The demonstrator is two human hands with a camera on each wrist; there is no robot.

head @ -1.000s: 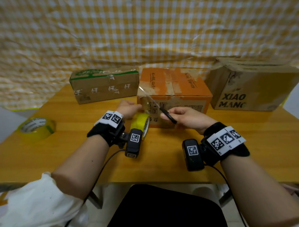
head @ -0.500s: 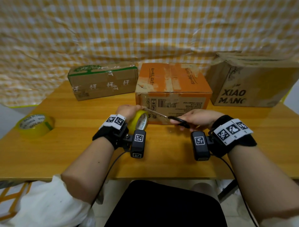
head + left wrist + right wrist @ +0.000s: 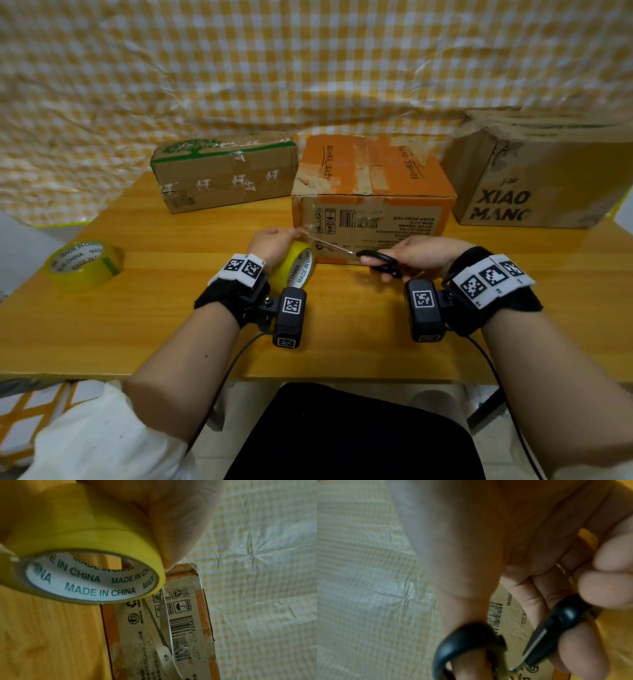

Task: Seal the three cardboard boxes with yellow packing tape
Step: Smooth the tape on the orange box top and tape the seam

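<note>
Sitting at a wooden table (image 3: 342, 335), a person gripped a yellow tape roll (image 3: 295, 266) in the left hand (image 3: 274, 241), fingers curled round it, just before the orange box (image 3: 373, 202). The right hand (image 3: 421, 255) held black-handled scissors (image 3: 378, 262), fingers through the loops, blades parted and pointing at the roll. A green-printed box (image 3: 222, 174) stood left of the orange one, a XIAO MANG box (image 3: 534, 178) right. A second tape roll (image 3: 84, 265) lay far left.
</note>
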